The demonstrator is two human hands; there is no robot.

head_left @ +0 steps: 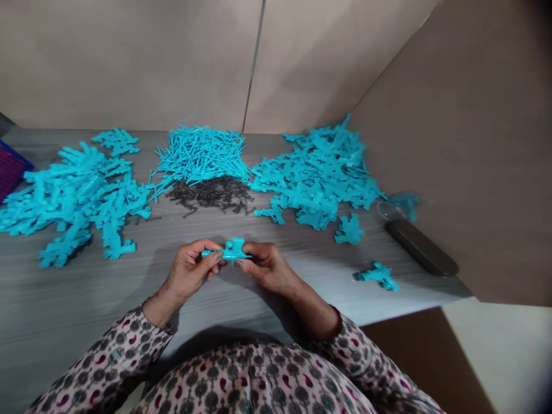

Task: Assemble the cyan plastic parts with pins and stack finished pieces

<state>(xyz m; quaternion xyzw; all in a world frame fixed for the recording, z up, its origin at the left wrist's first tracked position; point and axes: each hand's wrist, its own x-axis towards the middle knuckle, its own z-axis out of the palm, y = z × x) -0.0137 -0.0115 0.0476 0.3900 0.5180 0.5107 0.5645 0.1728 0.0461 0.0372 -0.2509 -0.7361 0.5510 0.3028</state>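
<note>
A turquoise plastic toy gun point(233, 250) is held between my two hands, low over the table. The fingers and thumb of my left hand point(196, 261) are closed on its left end. At its other end my right hand point(266, 265) pinches it, with a thin turquoise tip showing by the thumb. Beyond my hands lies a pile of thin turquoise sticks point(202, 150), with small dark pins point(211, 192) heaped along its near side. My fingers partly cover the toy gun.
Piles of turquoise toy gun pieces lie at the left point(73, 190) and back right point(323, 169). One toy gun point(378, 276) rests alone near the right edge. A dark elongated object point(420, 247) leans by the right panel point(474, 144). A blue and red basket point(15, 169) shows at far left.
</note>
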